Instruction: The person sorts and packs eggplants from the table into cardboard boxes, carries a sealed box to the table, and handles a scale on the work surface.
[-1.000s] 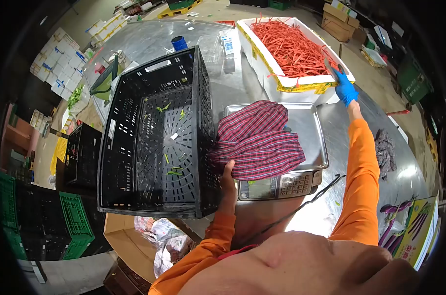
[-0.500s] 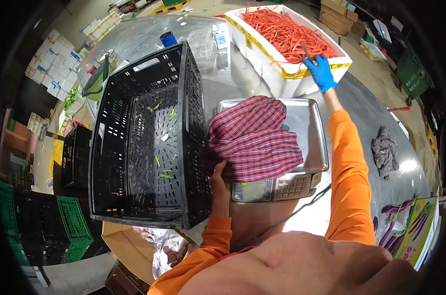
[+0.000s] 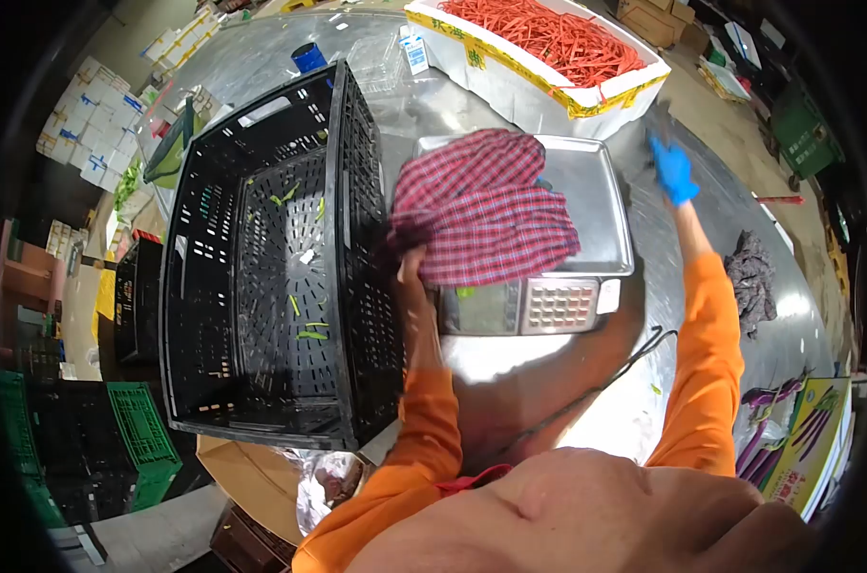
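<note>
A red checked cloth (image 3: 496, 229) lies bunched over the metal pan of a weighing scale (image 3: 591, 210). My bare left hand (image 3: 413, 277) is at the cloth's near left edge, between a black plastic crate (image 3: 343, 286) and the scale. Its thumb shows against the fabric and its other fingers are mostly hidden, the hand closed on the cloth. To the right of the scale, my blue-gloved right hand (image 3: 675, 172) is raised over the metal table. Its fingers are closed, with a dark slim thing blurred at their tips.
A white foam box (image 3: 539, 91) full of red strips (image 3: 548, 43) stands beyond the scale. Green scraps lie in the crate. On the right are a grey rag (image 3: 750, 282) and purple eggplants (image 3: 763, 439). A black cable (image 3: 596, 392) crosses the near table.
My right hand has moved from the foam box's near corner toward me and to the right. My left hand stays at the cloth. The whole view has shifted slightly.
</note>
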`<action>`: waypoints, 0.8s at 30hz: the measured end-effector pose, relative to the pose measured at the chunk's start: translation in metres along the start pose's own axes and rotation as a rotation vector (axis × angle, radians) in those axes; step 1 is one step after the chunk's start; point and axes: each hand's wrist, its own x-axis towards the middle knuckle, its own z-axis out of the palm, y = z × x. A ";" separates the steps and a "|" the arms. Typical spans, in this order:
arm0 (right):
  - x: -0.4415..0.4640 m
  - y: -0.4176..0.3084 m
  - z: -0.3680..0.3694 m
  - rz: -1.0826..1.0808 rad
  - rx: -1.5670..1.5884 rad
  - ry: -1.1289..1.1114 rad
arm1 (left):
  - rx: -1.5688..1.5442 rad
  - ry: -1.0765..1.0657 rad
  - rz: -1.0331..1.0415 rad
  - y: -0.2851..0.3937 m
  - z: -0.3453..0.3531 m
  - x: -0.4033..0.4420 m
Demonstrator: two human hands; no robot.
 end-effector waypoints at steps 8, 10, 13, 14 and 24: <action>-0.186 0.029 0.002 0.706 0.619 -0.639 | 0.607 -0.146 0.240 0.020 0.036 0.050; -0.210 -0.011 0.006 0.573 0.649 -0.537 | 0.753 0.049 -0.013 0.045 0.069 0.023; -0.211 -0.008 0.023 0.474 0.711 -0.465 | 1.064 -0.101 0.829 0.091 0.090 -0.109; -0.210 0.005 0.031 0.462 0.751 -0.414 | 0.897 -0.375 0.916 0.127 0.096 -0.153; -0.225 0.006 0.053 0.504 0.942 -0.261 | 1.663 -0.263 1.059 0.237 -0.035 -0.209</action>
